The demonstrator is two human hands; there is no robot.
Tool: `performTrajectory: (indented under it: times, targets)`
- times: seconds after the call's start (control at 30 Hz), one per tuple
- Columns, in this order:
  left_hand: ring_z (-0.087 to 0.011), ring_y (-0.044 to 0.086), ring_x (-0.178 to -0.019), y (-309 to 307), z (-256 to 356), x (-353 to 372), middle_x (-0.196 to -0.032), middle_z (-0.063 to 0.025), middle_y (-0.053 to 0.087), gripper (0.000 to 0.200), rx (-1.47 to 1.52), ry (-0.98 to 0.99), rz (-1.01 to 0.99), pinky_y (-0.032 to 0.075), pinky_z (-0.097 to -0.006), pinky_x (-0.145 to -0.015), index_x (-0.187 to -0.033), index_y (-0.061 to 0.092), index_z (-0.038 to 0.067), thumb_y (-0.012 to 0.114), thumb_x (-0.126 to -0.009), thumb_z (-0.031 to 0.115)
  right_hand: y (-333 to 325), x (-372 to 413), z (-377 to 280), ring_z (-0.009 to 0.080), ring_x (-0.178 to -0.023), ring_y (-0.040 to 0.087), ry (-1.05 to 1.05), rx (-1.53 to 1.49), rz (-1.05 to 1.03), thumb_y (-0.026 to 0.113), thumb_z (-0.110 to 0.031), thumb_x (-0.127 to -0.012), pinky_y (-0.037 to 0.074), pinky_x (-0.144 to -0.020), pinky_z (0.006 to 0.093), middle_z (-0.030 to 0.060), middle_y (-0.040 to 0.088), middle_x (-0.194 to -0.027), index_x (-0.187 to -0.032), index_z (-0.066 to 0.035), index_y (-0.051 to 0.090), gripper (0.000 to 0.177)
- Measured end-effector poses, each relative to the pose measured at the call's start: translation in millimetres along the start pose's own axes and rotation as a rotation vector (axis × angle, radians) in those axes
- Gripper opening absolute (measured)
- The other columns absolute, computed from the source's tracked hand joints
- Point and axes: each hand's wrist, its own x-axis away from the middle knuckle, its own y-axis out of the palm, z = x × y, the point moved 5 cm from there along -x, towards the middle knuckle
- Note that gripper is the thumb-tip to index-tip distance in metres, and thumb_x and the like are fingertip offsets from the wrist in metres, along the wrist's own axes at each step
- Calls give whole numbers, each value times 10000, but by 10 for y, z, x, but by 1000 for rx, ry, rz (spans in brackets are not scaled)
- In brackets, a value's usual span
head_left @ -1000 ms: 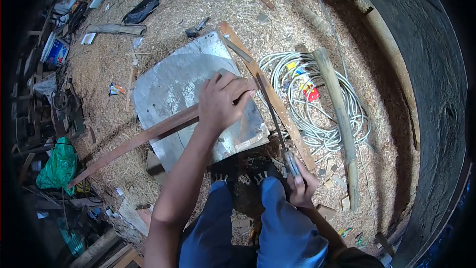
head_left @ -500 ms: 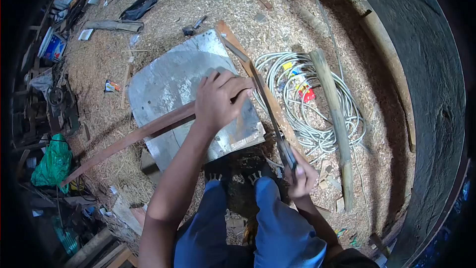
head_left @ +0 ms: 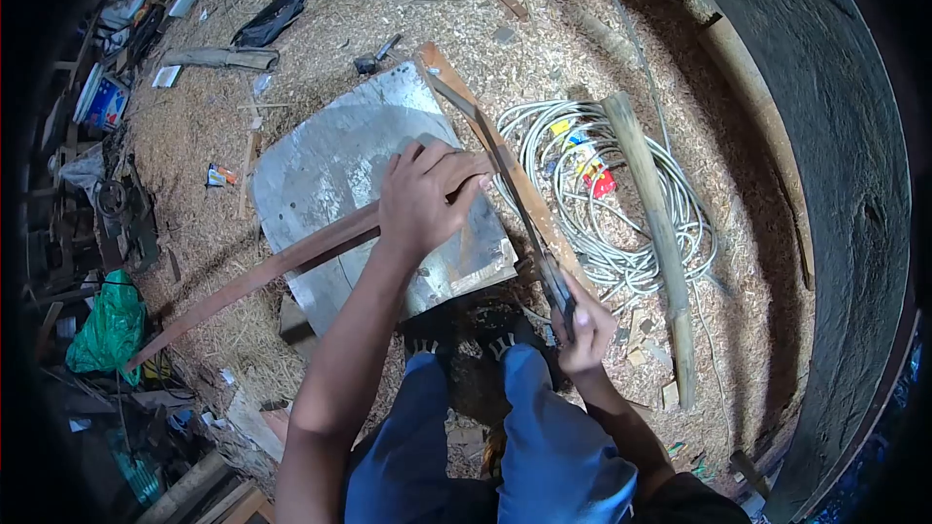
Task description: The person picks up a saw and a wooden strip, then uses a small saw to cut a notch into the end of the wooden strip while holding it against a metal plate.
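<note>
My left hand [head_left: 419,192] is closed over a long reddish-brown wooden strip [head_left: 291,254], pressing it against a low metal-topped table [head_left: 330,165]. The strip's far left end hangs out past the table edge. In my right hand [head_left: 587,335] is the handle of a handsaw [head_left: 519,199], its fingers wrapped round it. The long narrow blade slants up and left across the strip's right end, close to my left fingertips. Whether the teeth have cut into the wood cannot be made out. Just under and beside the blade runs an orange-brown board [head_left: 539,209].
A coil of pale cable [head_left: 631,267] lies right of the table, with a wooden pole [head_left: 646,175] across it. Wood shavings [head_left: 408,5] cover the ground. A large dark timber slab [head_left: 825,116] curves along the right. A green plastic bag [head_left: 107,325] sits at left.
My right hand and the saw have moved slightly forward and to the left. My left hand stays on the wooden strip; the whole view has shifted a little.
</note>
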Motion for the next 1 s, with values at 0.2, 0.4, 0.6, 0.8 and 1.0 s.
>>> performTrajectory:
  times: [0.2,0.4,0.6,0.8,1.0]
  targets:
    - [-263,614,-891,10,24,25,-913,-23,671,230,57,34,35,489,-399,-791,-1006,804,127,837,-825,265,-105,226,-48,46,-520,425,-48,-25,2,447,-346,-1069,313,-489,246,82,722,-817,-1432,94,591,588]
    - [-264,614,-890,19,-26,15,-910,-29,669,235,18,-4,22,487,-406,-784,-1008,803,127,837,-819,262,-92,109,-52,67,-467,412,-61,68,-42,439,-438,-1085,291,-460,258,3,512,-581,-1387,127,605,662]
    - [-273,617,-882,-8,42,-1,-902,-25,669,252,33,24,38,486,-405,-773,-1002,799,115,851,-800,255,-79,162,-58,71,-469,404,-48,33,41,426,-441,-1089,287,-471,254,9,517,-580,-1383,130,605,666]
    - [-272,617,-877,1,-7,9,-902,-26,668,245,6,4,30,480,-408,-761,-996,798,112,848,-808,262,-108,261,-72,59,-473,395,-73,25,-6,420,-448,-1093,268,-461,251,27,553,-613,-1435,134,557,689]
    - [-265,614,-886,7,32,9,-910,-20,669,252,10,34,47,478,-411,-778,-995,798,111,843,-819,285,-50,35,55,58,-471,388,-30,39,-19,431,-447,-1085,263,-450,259,19,557,-614,-1433,124,567,683]
